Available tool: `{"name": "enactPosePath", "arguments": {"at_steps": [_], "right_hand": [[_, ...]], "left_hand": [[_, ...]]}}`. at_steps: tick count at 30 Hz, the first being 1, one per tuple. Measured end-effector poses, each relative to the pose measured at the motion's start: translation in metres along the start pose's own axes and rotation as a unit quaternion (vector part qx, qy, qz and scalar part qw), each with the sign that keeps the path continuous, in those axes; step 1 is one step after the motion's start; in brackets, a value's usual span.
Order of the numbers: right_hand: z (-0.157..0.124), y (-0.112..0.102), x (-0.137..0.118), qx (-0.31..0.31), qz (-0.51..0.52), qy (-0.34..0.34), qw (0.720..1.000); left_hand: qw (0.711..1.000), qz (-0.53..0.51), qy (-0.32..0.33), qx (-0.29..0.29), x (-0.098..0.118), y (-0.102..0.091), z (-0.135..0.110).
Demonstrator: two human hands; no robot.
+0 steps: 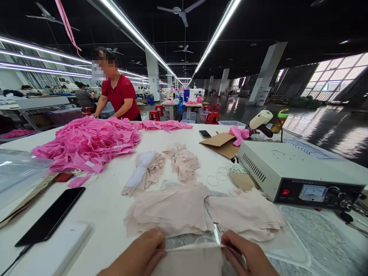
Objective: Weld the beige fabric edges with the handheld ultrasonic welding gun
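At the bottom edge my left hand [143, 255] and my right hand [244, 255] each pinch one end of a beige fabric piece [191, 262], stretching its top edge between them. Just beyond it lie two flat stacks of beige fabric pieces [169, 209] [245, 214] on clear plastic. Two bundled beige bunches [145, 172] [182, 161] sit farther back on the white table [106, 199].
A big heap of pink fabric [86, 142] covers the far left. A grey electrical box [293, 172] with a red button stands at the right, cardboard [221, 143] behind it. A black phone [51, 216] lies at left. A person in a red shirt [119, 96] works across the table.
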State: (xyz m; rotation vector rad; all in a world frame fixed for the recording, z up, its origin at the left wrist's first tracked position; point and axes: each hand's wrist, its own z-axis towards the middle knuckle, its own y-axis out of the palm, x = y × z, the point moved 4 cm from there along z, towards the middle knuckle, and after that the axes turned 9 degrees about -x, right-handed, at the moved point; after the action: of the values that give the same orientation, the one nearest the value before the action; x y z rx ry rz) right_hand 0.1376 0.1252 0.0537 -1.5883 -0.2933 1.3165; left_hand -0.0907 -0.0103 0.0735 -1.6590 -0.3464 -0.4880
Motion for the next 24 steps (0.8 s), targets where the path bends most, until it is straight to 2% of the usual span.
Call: {"name": "enactPosePath", "arguments": {"at_steps": [3, 7, 9, 11, 13, 15, 18, 20, 24], "right_hand": [[0.028, -0.021, -0.010, 0.013, 0.023, 0.024, 0.999], [0.082, -0.038, -0.003, 0.043, 0.047, 0.037, 0.997], [0.101, -0.043, 0.008, 0.057, 0.054, 0.038, 0.996], [0.106, -0.050, 0.023, 0.087, 0.058, 0.053, 0.993], [0.095, -0.059, 0.041, 0.113, 0.068, 0.079, 0.988], [0.072, -0.068, 0.058, 0.128, 0.078, 0.110, 0.982], [0.030, -0.078, 0.077, 0.135, 0.083, 0.156, 0.975], [0.004, -0.080, 0.084, 0.134, 0.083, 0.177, 0.972], [-0.033, -0.078, 0.090, 0.142, 0.082, 0.186, 0.969]], "left_hand": [[0.999, -0.018, -0.042, 0.007, -0.014, -0.028, 0.015], [0.996, 0.053, -0.067, 0.028, -0.038, -0.063, 0.054], [0.993, 0.085, -0.068, 0.035, -0.044, -0.072, 0.071], [0.991, 0.111, -0.058, 0.044, -0.039, -0.074, 0.083], [0.991, 0.128, -0.026, 0.040, -0.022, -0.067, 0.091], [0.991, 0.133, 0.028, 0.017, 0.005, -0.052, 0.101], [0.982, 0.145, 0.113, -0.046, 0.051, -0.022, 0.124], [0.974, 0.151, 0.147, -0.085, 0.073, 0.000, 0.147], [0.962, 0.175, 0.158, -0.139, 0.089, 0.035, 0.193]]}}
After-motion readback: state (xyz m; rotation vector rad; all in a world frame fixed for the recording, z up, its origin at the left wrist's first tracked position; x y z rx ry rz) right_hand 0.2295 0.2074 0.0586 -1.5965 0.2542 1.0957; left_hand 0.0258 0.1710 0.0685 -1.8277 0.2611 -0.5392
